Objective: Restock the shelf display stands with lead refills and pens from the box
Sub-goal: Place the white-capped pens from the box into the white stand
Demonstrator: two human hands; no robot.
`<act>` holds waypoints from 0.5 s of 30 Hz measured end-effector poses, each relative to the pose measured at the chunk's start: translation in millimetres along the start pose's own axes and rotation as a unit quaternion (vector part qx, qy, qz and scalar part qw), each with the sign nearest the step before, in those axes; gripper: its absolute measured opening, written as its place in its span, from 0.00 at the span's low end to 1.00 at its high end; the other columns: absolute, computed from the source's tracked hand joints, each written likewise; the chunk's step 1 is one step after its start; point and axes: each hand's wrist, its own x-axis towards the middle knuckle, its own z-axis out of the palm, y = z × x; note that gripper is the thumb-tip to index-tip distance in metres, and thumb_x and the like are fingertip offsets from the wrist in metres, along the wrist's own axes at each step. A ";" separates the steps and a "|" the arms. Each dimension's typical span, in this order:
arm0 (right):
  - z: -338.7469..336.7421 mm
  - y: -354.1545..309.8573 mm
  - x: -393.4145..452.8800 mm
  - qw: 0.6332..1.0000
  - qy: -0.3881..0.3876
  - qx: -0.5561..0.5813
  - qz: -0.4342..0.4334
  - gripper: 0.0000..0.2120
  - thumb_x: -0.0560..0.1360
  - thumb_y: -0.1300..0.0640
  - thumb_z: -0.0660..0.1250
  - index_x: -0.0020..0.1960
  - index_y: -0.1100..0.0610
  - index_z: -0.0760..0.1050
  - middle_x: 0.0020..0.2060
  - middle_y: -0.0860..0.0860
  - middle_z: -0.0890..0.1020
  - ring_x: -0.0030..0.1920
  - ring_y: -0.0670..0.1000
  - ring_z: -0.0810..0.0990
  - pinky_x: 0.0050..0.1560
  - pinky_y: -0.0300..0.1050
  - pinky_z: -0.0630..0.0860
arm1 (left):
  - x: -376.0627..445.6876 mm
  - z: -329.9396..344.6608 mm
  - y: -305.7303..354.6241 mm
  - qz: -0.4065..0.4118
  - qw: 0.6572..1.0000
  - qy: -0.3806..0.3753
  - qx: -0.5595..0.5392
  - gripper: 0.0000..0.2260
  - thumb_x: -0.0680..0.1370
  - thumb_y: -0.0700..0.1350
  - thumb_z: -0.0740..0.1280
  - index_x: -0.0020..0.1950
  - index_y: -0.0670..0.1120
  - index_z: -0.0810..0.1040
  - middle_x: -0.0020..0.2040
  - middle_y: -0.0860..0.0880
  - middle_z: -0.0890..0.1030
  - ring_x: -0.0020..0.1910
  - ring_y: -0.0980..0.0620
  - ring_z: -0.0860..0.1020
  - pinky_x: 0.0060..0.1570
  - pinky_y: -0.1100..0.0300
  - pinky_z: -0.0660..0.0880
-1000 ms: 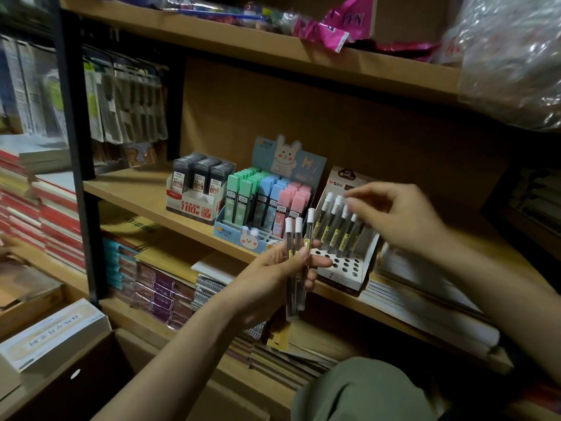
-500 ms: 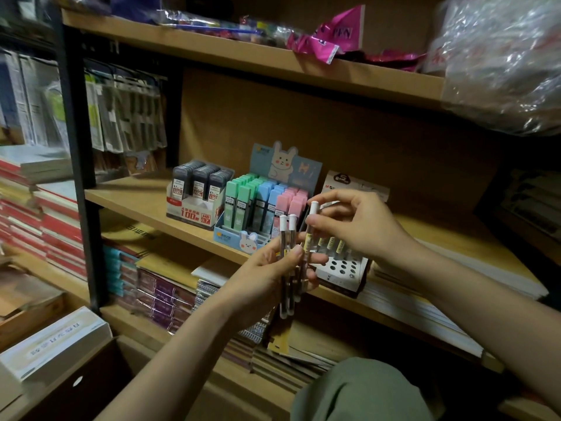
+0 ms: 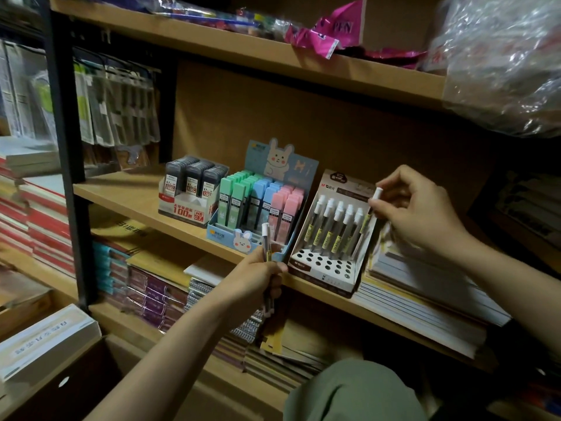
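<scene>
White-capped pen (image 3: 374,205) is pinched by the right hand (image 3: 416,208), its lower end hidden behind the stand (image 3: 331,235). Left hand (image 3: 255,278) grips another pen (image 3: 265,238), barrel mostly covered by fingers (image 3: 274,267).

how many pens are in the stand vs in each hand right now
pens standing in the pen stand: 5
pen pinched in the right hand, at the stand's right end: 1
pens gripped in the left hand: 1 plainly visible; any more are hidden
total: 7 that can be seen
</scene>
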 end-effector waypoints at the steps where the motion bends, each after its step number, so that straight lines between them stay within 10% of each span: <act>1: 2.0 4.8 -1.1 1.000 0.006 -0.010 -0.001 0.11 0.73 0.61 0.72 0.49 0.49 0.73 0.43 0.47 0.81 0.43 0.44 0.83 0.44 0.40 0.81 | 0.5 0.7 -0.1 -0.005 1.000 -0.008 -0.007 0.08 0.80 0.33 0.58 0.56 0.44 0.71 0.43 0.44 0.71 0.34 0.54 0.67 0.36 0.61 0.65; 15: 19.3 18.9 -4.5 1.000 0.007 -0.002 -0.006 0.11 0.73 0.61 0.73 0.48 0.51 0.74 0.42 0.47 0.82 0.42 0.43 0.83 0.41 0.34 0.79 | 0.7 -3.9 -4.3 -0.009 0.999 -0.028 -0.026 0.11 0.83 0.38 0.55 0.64 0.45 0.70 0.40 0.47 0.79 0.35 0.53 0.68 0.38 0.59 0.66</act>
